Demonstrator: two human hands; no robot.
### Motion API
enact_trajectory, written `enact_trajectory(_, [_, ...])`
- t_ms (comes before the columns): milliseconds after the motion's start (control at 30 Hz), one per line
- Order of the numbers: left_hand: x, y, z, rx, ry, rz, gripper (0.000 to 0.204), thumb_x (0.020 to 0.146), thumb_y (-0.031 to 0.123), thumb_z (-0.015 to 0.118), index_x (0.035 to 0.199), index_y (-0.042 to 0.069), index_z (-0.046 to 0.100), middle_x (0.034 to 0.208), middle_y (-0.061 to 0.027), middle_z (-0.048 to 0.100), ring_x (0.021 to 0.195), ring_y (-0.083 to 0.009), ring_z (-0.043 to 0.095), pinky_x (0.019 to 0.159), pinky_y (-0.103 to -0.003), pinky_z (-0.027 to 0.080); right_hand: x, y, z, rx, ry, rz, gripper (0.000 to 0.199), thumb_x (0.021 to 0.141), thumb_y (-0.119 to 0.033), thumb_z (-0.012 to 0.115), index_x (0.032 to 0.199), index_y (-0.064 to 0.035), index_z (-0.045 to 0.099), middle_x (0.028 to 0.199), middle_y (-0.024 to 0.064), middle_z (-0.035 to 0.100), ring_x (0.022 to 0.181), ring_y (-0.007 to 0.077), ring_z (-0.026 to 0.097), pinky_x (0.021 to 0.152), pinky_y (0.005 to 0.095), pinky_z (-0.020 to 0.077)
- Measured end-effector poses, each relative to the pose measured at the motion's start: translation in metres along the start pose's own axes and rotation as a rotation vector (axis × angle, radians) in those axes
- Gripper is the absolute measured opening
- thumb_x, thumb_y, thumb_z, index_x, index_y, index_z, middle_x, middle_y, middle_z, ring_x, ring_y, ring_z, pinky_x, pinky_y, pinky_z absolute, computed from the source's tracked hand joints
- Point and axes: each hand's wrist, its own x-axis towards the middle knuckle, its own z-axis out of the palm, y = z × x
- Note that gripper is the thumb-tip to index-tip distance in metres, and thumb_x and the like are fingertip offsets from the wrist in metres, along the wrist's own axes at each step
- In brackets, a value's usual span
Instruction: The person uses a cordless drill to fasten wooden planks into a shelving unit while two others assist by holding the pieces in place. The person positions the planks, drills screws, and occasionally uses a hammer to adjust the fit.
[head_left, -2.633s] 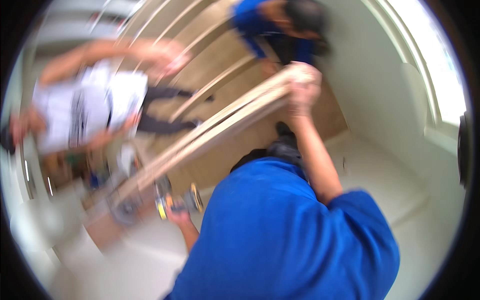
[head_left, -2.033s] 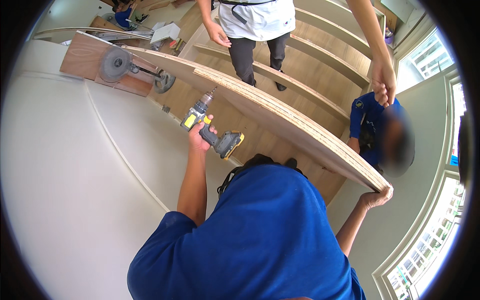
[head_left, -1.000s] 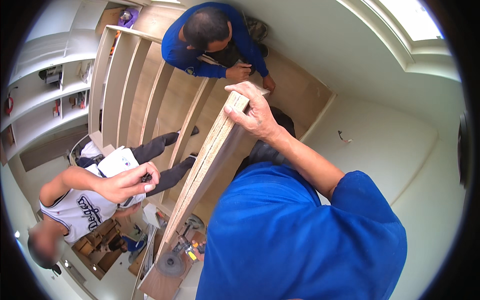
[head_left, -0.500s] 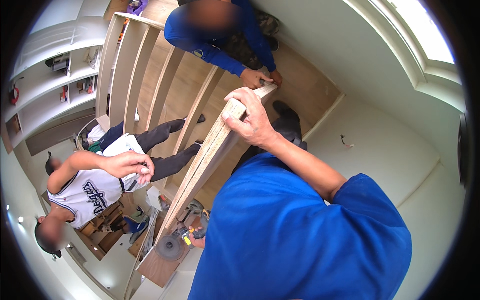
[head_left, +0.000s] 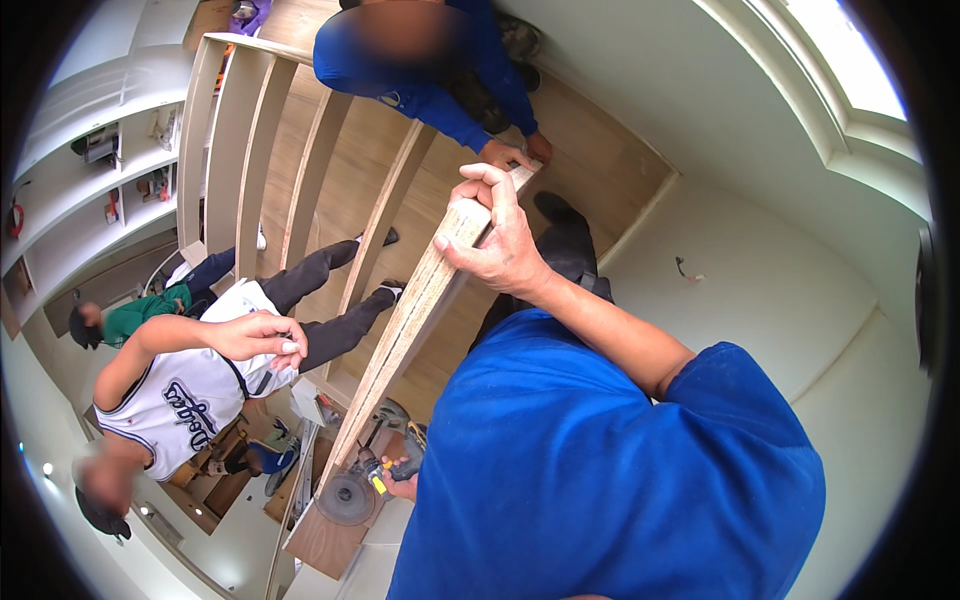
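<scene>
My right hand (head_left: 500,235) grips the top corner of a long raw-edged wooden board (head_left: 400,315), thumb on the near edge and fingers bent over the far side. Its layered edge runs from my hand down to the lower left. Low and left of my body, my left hand (head_left: 403,486), partly hidden by my shirt, is closed around a black and yellow cordless drill (head_left: 388,474). Beside the drill, a grey round disc (head_left: 347,497) lies over a brown board. Across from me, a blue-sleeved co-worker's hands (head_left: 515,153) are at the board's far end.
A slatted wooden frame (head_left: 300,170) stands left of the board on the wood floor. A person in a white jersey (head_left: 190,405) stands at left, one hand held out. White shelves (head_left: 90,190) with tools line the left. A wall (head_left: 760,270) with a protruding wire is at right.
The view has shifted slightly. My right hand's fingers have lifted and bent a little on the board's corner. A person in green shows more at the left.
</scene>
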Motion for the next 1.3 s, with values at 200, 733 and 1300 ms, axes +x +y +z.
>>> enact_trajectory(200, [0.01,-0.011,-0.009,-0.025,-0.003,-0.011,0.048,0.087,0.02,0.068,0.131,0.006,0.053,0.117,-0.008,0.069,0.074,-0.0204,0.06,0.069,-0.037,0.054,-0.004,0.002,0.004,0.029,-0.014,0.011,0.072,0.079,-0.019,0.086,0.134,-0.0029,0.042,0.105,0.0096,0.059,0.093,0.0155,0.061,0.084,0.0321,0.0505])
enact_trajectory(733, [0.054,-0.059,-0.092,-0.268,-0.11,-0.062,0.056,0.087,0.016,0.066,0.14,0.006,0.051,0.141,-0.015,0.064,0.074,-0.02,0.055,0.068,-0.036,0.049,0.008,0.005,0.009,-0.243,0.035,-0.218,0.024,0.1,-0.022,0.069,0.114,-0.0026,0.069,0.111,0.0046,0.067,0.104,0.0152,0.062,0.096,0.0328,0.0489])
enact_trajectory(1300, [0.019,-0.022,-0.051,-0.423,-0.417,-0.017,0.053,0.083,0.014,0.075,0.131,0.0,0.058,0.116,-0.0155,0.07,0.075,-0.0227,0.066,0.071,-0.04,0.058,-0.001,0.006,0.004,-0.163,0.05,-0.174,0.033,0.098,-0.028,0.063,0.116,-0.0005,0.064,0.108,0.0081,0.062,0.107,0.0201,0.058,0.102,0.0371,0.0447])
